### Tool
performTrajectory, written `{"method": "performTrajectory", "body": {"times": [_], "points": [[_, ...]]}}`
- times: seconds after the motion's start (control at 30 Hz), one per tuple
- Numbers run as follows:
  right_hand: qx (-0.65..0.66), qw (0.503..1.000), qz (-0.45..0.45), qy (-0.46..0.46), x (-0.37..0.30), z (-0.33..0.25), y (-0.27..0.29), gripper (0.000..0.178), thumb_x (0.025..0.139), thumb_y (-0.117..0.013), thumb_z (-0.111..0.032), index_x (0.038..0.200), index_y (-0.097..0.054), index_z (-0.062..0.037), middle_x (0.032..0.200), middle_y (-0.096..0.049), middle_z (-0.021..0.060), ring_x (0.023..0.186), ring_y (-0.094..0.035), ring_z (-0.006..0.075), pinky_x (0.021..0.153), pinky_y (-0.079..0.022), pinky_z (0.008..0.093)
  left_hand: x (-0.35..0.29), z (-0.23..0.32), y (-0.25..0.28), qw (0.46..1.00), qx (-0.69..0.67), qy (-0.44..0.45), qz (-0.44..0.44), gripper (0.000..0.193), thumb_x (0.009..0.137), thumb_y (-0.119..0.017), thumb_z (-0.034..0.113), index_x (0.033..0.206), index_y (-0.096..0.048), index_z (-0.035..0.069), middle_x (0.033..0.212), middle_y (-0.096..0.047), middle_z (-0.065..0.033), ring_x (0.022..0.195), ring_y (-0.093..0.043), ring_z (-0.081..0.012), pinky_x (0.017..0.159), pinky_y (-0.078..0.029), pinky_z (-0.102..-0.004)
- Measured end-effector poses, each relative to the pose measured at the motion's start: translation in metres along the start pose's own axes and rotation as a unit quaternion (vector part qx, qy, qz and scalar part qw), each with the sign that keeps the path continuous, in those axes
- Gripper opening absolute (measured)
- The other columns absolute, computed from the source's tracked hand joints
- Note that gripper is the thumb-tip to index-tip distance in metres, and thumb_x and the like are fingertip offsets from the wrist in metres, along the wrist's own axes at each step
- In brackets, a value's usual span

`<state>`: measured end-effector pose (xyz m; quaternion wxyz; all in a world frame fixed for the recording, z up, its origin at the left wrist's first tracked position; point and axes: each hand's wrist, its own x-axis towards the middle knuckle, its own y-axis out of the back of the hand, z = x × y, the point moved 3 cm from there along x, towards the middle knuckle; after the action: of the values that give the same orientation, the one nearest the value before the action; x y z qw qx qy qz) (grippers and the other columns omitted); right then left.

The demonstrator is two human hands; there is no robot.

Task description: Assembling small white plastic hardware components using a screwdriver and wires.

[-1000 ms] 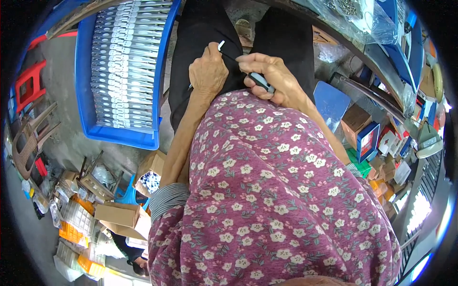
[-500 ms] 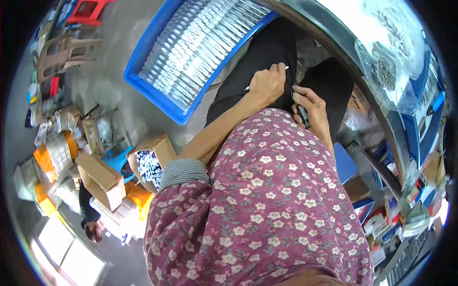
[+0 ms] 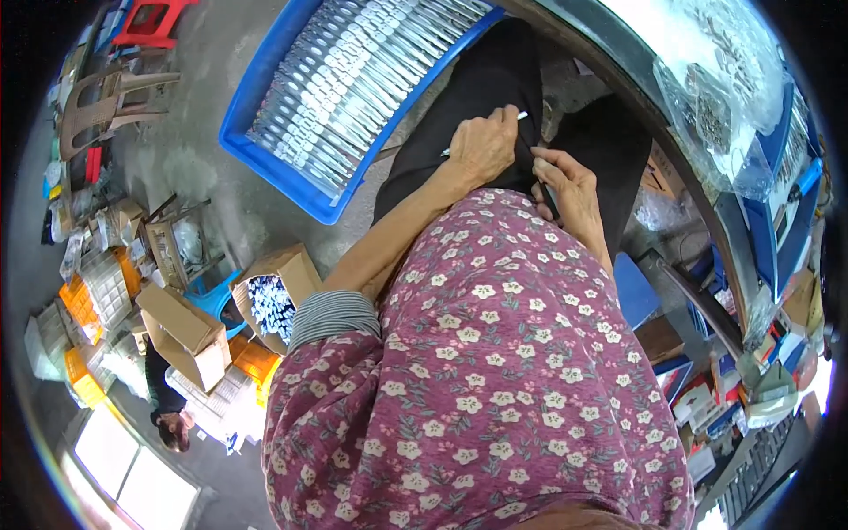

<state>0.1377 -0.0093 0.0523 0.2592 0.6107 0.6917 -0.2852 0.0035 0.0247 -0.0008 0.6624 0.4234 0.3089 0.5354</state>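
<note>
My left hand (image 3: pixel 484 148) is closed round a slim silvery-white rod (image 3: pixel 522 116), over my thigh in black trousers. One end sticks out past the fingers and the other shows by the wrist side; the fist hides its middle. Close by on the right, my right hand (image 3: pixel 570 187) is curled with thumb and fingers round a dark-handled tool (image 3: pixel 553 196), mostly covered by the fingers. The tool's tip cannot be made out. Beyond the left hand lies a blue tray (image 3: pixel 278 181) with rows of slim shiny metal pieces.
A worktable edge (image 3: pixel 676 146) curves along the right, bearing clear plastic bags (image 3: pixel 720 132) of small metal parts. At left are an open cardboard box (image 3: pixel 299 269) of blue-and-white pieces, another carton (image 3: pixel 181 340), a plastic chair (image 3: pixel 97 110) and a person (image 3: pixel 168 406).
Both hands stay close together over my lap. The fingers of my right hand have shifted over the dark-handled tool, which now shows less. The view has moved slightly.
</note>
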Motion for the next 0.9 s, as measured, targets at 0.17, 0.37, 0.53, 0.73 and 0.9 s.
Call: {"method": "performTrajectory", "body": {"times": [0.17, 0.37, 0.53, 0.73, 0.9], "points": [[0.141, 0.985, -0.017, -0.096, -0.004, -0.007, -0.004, 0.028, 0.087, -0.053, -0.013, 0.112, -0.052, -0.0022, 0.061, -0.05, 0.0042, 0.04, -0.041, 0.007, 0.034, -0.028, 0.0192, 0.0, -0.004, -0.004, 0.999, 0.03, 0.009, 0.01, 0.01, 0.076, -0.05, 0.009, 0.083, -0.047, 0.003, 0.072, -0.06, -0.014, 0.057, -0.063, -0.0311, 0.048, -0.051, -0.0384], [0.288, 0.944, -0.077, -0.144, 0.01, 0.012, 0.006, 0.033, 0.087, -0.056, -0.017, 0.117, -0.047, -0.0066, 0.061, -0.052, 0.007, 0.038, -0.043, 0.0079, 0.03, -0.029, 0.0185, 0.006, -0.005, -0.008, 0.999, 0.03, -0.005, 0.01, 0.01, 0.077, -0.052, 0.009, 0.084, -0.047, 0.004, 0.073, -0.06, -0.0138, 0.058, -0.062, -0.0314, 0.049, -0.051, -0.0385], [0.276, 0.947, -0.103, -0.124, 0.017, 0.018, 0.011, 0.032, 0.087, -0.054, -0.016, 0.117, -0.048, -0.0051, 0.065, -0.052, 0.0079, 0.042, -0.045, 0.0083, 0.03, -0.029, 0.0191, 0.006, -0.007, -0.01, 0.999, 0.024, 0.026, -0.015, 0.013, 0.082, -0.051, 0.013, 0.092, -0.049, 0.006, 0.076, -0.061, -0.0163, 0.06, -0.061, -0.0359, 0.05, -0.049, -0.0437], [0.064, 0.994, -0.083, 0.015, -0.002, 0.005, 0.016, 0.035, 0.084, -0.056, -0.015, 0.115, -0.05, 0.0018, 0.063, -0.05, 0.0032, 0.045, -0.042, 0.0057, 0.037, -0.029, 0.0194, 0.011, -0.023, -0.003, 0.987, -0.103, 0.097, -0.078, 0.02, 0.085, -0.046, 0.013, 0.104, -0.049, 0.008, 0.077, -0.061, -0.0191, 0.072, -0.061, -0.035, 0.061, -0.047, -0.0433], [-0.034, 0.986, -0.108, 0.121, 0.011, 0.0, 0.013, 0.033, 0.081, -0.059, -0.016, 0.109, -0.054, 0.0021, 0.061, -0.049, 0.0011, 0.05, -0.044, 0.0071, 0.044, -0.035, 0.0223, 0.011, -0.026, 0.016, 0.697, -0.657, 0.254, -0.133, 0.029, 0.083, -0.046, 0.0, 0.113, -0.045, -0.003, 0.075, -0.051, -0.0046, 0.06, -0.05, -0.0114, 0.055, -0.041, -0.0219]]}}
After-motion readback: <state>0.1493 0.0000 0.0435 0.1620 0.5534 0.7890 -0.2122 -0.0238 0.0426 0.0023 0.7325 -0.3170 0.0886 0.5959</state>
